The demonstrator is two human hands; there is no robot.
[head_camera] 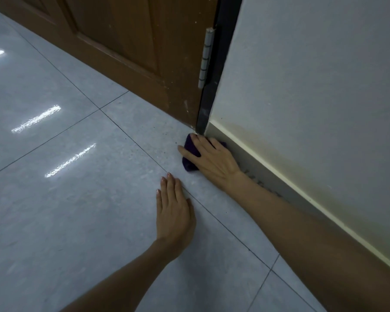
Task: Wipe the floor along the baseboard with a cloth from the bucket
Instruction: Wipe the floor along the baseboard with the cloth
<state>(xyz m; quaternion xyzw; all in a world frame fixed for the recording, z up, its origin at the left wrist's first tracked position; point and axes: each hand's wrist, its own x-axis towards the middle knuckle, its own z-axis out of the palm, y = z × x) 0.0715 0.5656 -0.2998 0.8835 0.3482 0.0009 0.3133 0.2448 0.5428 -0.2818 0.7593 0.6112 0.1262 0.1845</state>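
A dark purple cloth (189, 149) lies on the grey tiled floor (77, 210) in the corner where the baseboard (279, 181) meets the door frame. My right hand (212, 157) presses flat on top of the cloth, fingers spread, and covers most of it. My left hand (173, 212) rests palm down on a bare tile a little nearer to me, fingers together, holding nothing. The bucket is not in view.
A brown wooden door (126, 48) with a metal hinge (206, 57) and a black frame (209, 95) closes the far side. A white wall (313, 86) runs along the right. Small dark specks dot the tile in front of the door.
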